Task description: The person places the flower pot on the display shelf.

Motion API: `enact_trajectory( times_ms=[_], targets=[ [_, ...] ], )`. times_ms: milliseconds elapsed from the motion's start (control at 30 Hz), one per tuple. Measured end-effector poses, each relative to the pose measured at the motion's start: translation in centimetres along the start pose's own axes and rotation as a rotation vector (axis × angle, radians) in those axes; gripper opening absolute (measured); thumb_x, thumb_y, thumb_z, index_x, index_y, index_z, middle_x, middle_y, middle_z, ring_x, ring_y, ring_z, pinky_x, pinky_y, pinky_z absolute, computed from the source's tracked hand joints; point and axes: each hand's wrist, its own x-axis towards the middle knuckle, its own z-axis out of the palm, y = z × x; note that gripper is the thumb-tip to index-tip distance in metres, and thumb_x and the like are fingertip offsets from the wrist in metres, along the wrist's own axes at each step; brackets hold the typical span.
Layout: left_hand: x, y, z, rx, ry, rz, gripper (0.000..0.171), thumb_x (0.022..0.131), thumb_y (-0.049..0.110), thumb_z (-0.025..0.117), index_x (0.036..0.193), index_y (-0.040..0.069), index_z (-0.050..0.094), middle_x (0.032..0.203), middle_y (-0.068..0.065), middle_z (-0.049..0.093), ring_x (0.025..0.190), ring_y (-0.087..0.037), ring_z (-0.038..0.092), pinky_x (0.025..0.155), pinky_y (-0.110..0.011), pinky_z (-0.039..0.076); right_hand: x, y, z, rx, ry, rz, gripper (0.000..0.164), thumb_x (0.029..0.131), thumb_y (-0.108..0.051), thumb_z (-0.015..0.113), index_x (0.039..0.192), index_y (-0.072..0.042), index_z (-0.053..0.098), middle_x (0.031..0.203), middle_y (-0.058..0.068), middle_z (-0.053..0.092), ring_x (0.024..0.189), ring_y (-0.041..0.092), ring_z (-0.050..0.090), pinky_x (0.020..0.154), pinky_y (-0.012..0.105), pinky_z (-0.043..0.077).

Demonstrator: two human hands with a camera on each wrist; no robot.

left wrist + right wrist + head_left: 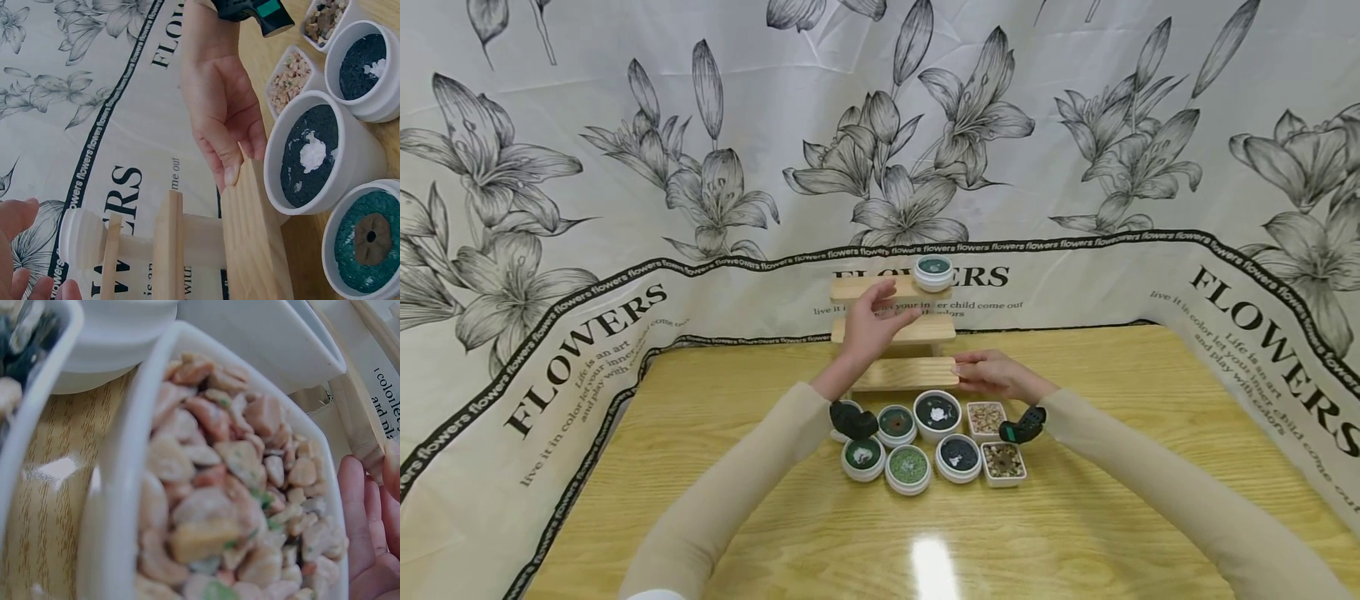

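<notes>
A small wooden tiered shelf (906, 373) stands on the table with three pale steps. My right hand (992, 375) pinches the right end of its lowest step; the left wrist view shows that thumb on top of the board (253, 231). In front of the upper steps is my left hand (874, 323), fingers spread and holding nothing. To the right of its fingertips, a round white pot (933, 275) with a green top sits at the right end of the top step. A square white pot of pinkish pebbles (225, 487) stands close to the right hand.
In front of the shelf, several round white pots cluster, among them a dark one with a white patch (937, 412) and a light green one (908, 467). A second square pebble pot (1003, 462) is at their right. Flower-printed cloth (737, 308) borders the table's back and sides.
</notes>
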Motion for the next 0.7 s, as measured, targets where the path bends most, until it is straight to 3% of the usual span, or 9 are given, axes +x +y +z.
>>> enact_trajectory(
  times_ms=[100, 267, 400, 633, 700],
  targets=[
    [-0.5, -0.1, -0.4, 0.027, 0.002, 0.004, 0.065, 0.080, 0.015, 0.078, 0.137, 0.003, 0.049, 0.138, -0.015, 0.053, 0.123, -0.033, 0.053, 0.099, -0.038, 0.051, 0.1, 0.0, 0.0, -0.001, 0.019, 0.012, 0.058, 0.100, -0.007, 0.046, 0.147, 0.012, 0.019, 0.141, 0.031, 0.039, 0.089, 0.003, 0.062, 0.090, 0.021, 0.054],
    [-1.5, -0.1, -1.3, 0.059, -0.011, 0.012, 0.063, 0.082, 0.016, 0.077, 0.138, 0.005, 0.050, 0.139, -0.013, 0.053, 0.122, -0.031, 0.054, 0.100, -0.037, 0.050, 0.2, -0.1, 0.1, -0.018, 0.043, 0.018, 0.058, 0.099, -0.008, 0.048, 0.147, 0.011, 0.022, 0.130, 0.024, 0.050, 0.085, 0.003, 0.062, 0.084, 0.018, 0.055],
    [-2.2, -0.2, -2.0, 0.058, -0.021, 0.029, 0.062, 0.082, 0.015, 0.076, 0.137, 0.003, 0.049, 0.139, -0.015, 0.053, 0.122, -0.031, 0.054, 0.101, -0.038, 0.049, 0.1, -0.1, 0.1, -0.009, 0.032, 0.012, 0.058, 0.099, -0.008, 0.048, 0.147, 0.012, 0.020, 0.124, 0.019, 0.053, 0.085, 0.003, 0.062, 0.088, 0.020, 0.054],
    [-3.8, -0.1, -2.8, 0.048, -0.019, 0.020, 0.060, 0.082, 0.014, 0.076, 0.135, 0.005, 0.052, 0.136, -0.013, 0.055, 0.122, -0.031, 0.054, 0.099, -0.037, 0.050, -0.3, -0.3, 0.3, 0.009, 0.001, 0.001, 0.058, 0.100, -0.006, 0.044, 0.147, 0.013, 0.015, 0.142, 0.033, 0.037, 0.088, 0.002, 0.061, 0.095, 0.024, 0.052],
    [-4.2, -0.2, -3.0, 0.038, -0.019, 0.012, 0.060, 0.082, 0.015, 0.077, 0.135, 0.007, 0.052, 0.136, -0.012, 0.054, 0.122, -0.031, 0.054, 0.099, -0.038, 0.050, -0.4, -0.3, 0.3, 0.011, -0.007, -0.005, 0.058, 0.100, -0.005, 0.044, 0.147, 0.013, 0.015, 0.142, 0.033, 0.038, 0.089, 0.002, 0.061, 0.095, 0.024, 0.052]
  ],
)
